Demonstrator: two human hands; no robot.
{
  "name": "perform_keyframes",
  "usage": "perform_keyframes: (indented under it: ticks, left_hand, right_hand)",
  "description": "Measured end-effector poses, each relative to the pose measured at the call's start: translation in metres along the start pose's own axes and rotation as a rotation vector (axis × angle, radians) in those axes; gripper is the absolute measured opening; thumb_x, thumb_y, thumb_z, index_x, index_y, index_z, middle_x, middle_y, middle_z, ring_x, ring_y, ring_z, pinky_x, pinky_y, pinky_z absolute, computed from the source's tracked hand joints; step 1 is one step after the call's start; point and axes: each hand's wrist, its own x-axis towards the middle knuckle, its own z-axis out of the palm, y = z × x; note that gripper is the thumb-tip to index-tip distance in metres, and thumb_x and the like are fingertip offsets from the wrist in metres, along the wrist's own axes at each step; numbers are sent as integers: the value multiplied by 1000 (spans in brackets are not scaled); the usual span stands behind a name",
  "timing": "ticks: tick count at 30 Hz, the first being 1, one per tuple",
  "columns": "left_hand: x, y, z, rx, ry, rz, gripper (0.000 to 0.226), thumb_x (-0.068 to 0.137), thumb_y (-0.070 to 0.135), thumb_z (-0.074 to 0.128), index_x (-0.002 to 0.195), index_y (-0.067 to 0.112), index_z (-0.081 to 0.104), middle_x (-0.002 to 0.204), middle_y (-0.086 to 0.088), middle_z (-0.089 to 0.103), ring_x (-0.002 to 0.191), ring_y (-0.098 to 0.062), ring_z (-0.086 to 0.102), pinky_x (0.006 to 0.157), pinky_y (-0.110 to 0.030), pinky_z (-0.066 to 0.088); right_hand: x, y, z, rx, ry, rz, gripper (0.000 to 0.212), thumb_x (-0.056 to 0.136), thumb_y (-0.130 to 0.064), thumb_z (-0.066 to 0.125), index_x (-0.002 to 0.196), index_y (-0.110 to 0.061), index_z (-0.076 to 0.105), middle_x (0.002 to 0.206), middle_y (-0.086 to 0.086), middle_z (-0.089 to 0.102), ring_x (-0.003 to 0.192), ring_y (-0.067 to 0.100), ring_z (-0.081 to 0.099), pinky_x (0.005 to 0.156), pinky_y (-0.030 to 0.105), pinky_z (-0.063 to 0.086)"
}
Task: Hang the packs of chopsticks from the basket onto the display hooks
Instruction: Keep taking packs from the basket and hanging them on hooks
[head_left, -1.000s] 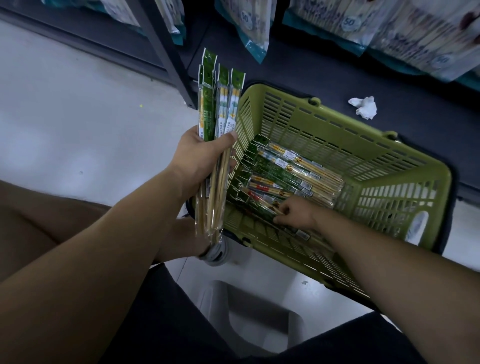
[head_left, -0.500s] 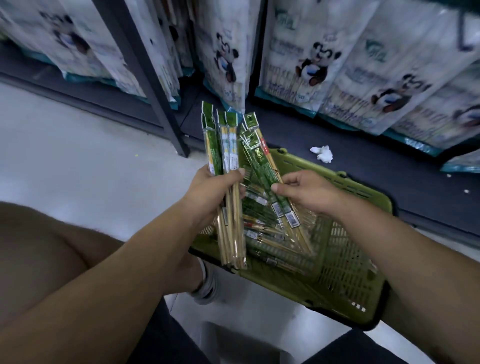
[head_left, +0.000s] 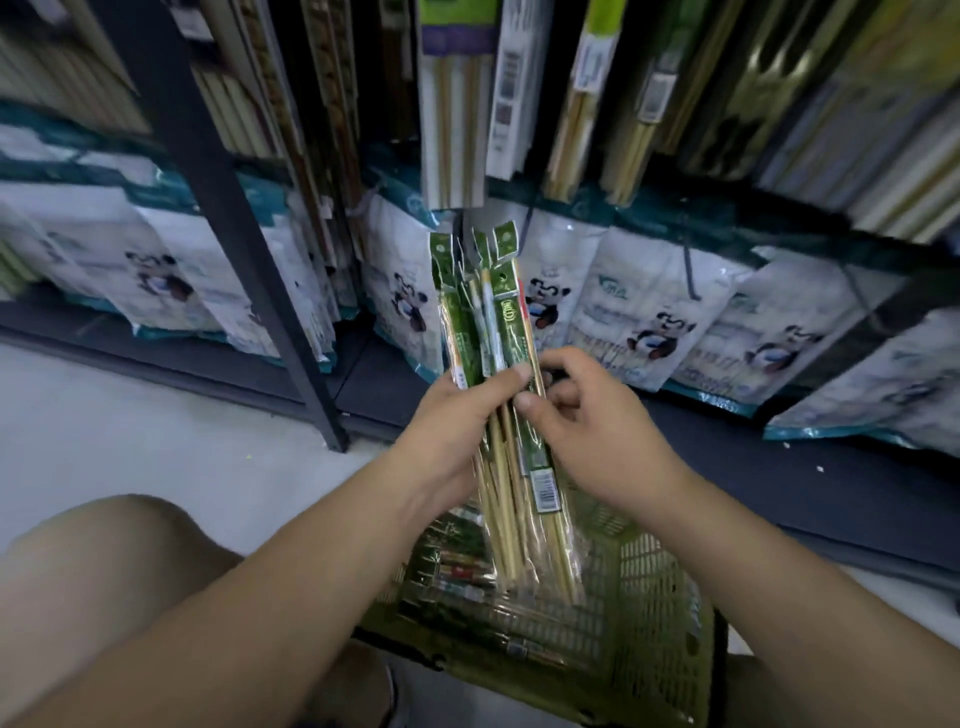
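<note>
Mid-step: gathering, not hanging yet. Left hand (head_left: 457, 415) clamped round a bundle of chopstick packs (head_left: 498, 374), held upright in front of the shelf; right hand (head_left: 597, 431) pinching the rightmost pack into it. Next, probably: single out one pack, line its header hole up with a hook. Hooks not clearly visible. Basket (head_left: 660, 623) below holds more packs.

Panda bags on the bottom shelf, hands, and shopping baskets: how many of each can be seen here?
Panda bags with a panda print in view: 6, for example one behind the raised packs and one to its right; more may be cut off.
Hands: 2, the left hand and the right hand.
Green baskets: 1.
Total: 9.
</note>
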Motion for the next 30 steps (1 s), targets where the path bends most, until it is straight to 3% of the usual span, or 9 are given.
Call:
perform_keyframes:
  ticks: [4,8,10,12,14,17,22,27,30]
  left_hand:
    - [-10,29,20,-8,27,49,48,89,18,80,128,-4,61,115,-30,73,105,-43,74,94,-60,58]
    - [-17,47,31,-19,-50,129,38,91,16,77,122,-4,68,105,-23,78,91,-34,78,74,-42,64]
    - [-21,55,38,-19,-92,164,33,92,15,76,118,-4,70,96,-18,79,81,-28,78,65,-35,61]
    - [-21,63,48,-24,-125,200,25,93,10,73,114,-3,71,90,-17,78,78,-28,78,63,-33,61]
    - [-20,72,61,-20,-140,232,24,93,8,73,114,-1,71,98,-22,78,86,-32,78,69,-38,64]
    - [-15,82,77,3,-141,274,32,89,11,79,117,0,68,103,-23,78,96,-38,77,83,-50,64]
    - [-6,96,95,1,-175,359,19,83,12,84,97,15,71,92,-14,80,86,-33,78,74,-45,65]
    - [-4,115,103,6,-250,420,37,75,16,89,108,10,73,102,-18,79,91,-34,78,76,-45,64]
    - [-5,126,109,20,-259,418,52,70,18,87,117,5,68,101,-17,79,87,-32,78,71,-42,63]
  right_hand:
    - [1,-28,-20,-36,46,-87,23,98,-46,59,120,-48,53,78,-13,58,63,2,53,59,23,40]
    - [-1,-50,-42,-89,86,-152,21,93,-53,62,110,-62,55,95,-17,53,77,-11,54,64,14,37]
    - [-1,-59,-51,-90,117,-174,23,91,-49,67,103,-66,56,93,-17,52,80,-6,55,65,13,39]
    - [2,-66,-59,-83,164,-198,22,90,-40,71,100,-57,62,82,-11,53,69,4,54,60,18,41]
    - [5,-74,-68,-80,218,-211,20,87,-33,70,98,-49,64,77,-8,55,64,7,52,57,20,43]
    - [9,-83,-80,-15,297,-176,25,82,-30,66,92,-53,64,77,-11,59,60,5,54,54,24,49]
    - [12,-94,-99,160,393,-154,32,83,-14,74,99,-40,64,78,-13,61,57,0,51,56,23,50]
    - [14,-108,-114,345,440,-138,24,86,-6,77,97,-26,71,79,-9,68,68,2,59,66,16,54]
    - [14,-112,-122,451,420,-107,18,88,-6,76,97,-21,72,83,-1,71,71,4,64,63,13,50]
